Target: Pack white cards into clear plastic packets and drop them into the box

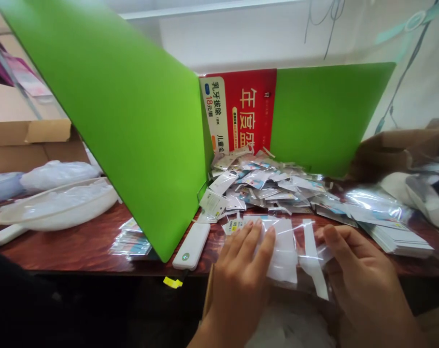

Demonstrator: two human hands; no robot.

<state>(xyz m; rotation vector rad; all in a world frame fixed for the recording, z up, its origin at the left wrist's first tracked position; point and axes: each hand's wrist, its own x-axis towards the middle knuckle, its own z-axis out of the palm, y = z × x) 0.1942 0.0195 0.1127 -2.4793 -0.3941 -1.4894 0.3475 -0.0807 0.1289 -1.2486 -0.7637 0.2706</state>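
Note:
At the table's front edge lies a clear plastic bag [282,246] with a white card inside. My left hand [243,270] rests on it, fingers stretched out and pressing it down. On the bag's right side, a white strip [313,263] runs along the clear flap. My right hand [360,275] pinches the flap's edge beside this strip; the exact grip is partly hidden by the fingers. Just behind both hands rises a heap of packed cards [266,181] in clear bags. To the right is a stack of white cards [400,237], with glossy clear bags [375,205] behind it.
Green panels [132,121] stand upright at the left and back, with a red printed sheet [255,106] between them. A white handheld device [192,246] lies left of my hands. Further left are more packets [132,237] and a pale oval basin [70,203].

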